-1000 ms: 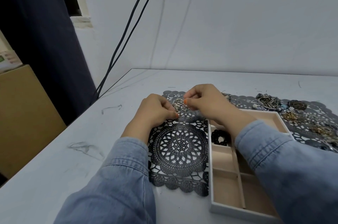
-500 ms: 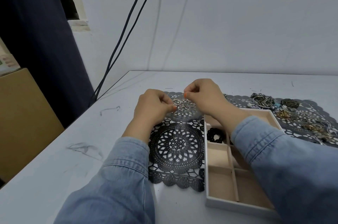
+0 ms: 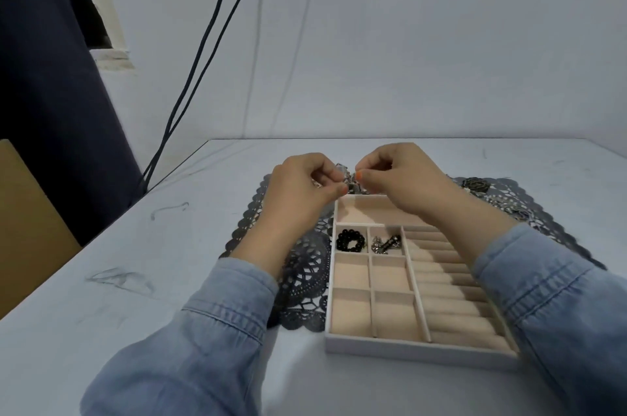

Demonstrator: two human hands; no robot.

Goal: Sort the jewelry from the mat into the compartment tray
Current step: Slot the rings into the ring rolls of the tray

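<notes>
Metal piece pinched from both sides, left hand and right hand fingertips closed on it, held above mat at tray far edge. Looks tangled: tease apart gently, keep it over tray, then drop into an empty compartment. More jewelry lies far right on mat.
</notes>
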